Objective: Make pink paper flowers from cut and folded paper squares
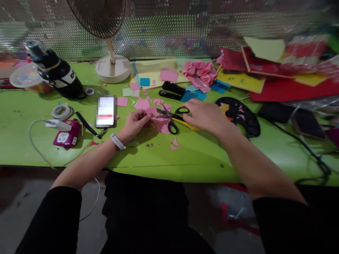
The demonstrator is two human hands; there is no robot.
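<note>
My left hand (136, 123) pinches a small pink paper piece (152, 111) just above the green table (39, 148). Black-handled scissors (172, 118) lie on pink scraps right beside it. My right hand (205, 114) rests over the scissors' upper handle and a yellow ruler-like strip (189, 125), fingers curled down; whether it grips the handle is unclear. Pink paper offcuts (143, 104) are scattered around both hands.
A phone (106, 111) lies left of my left hand, with a tape roll (61, 112), a magenta charger (66, 135) and a black bottle (59, 72) further left. A fan base (113, 68), black stapler (172, 90), pink paper flowers (201, 70) and stacked coloured card (278, 77) stand behind.
</note>
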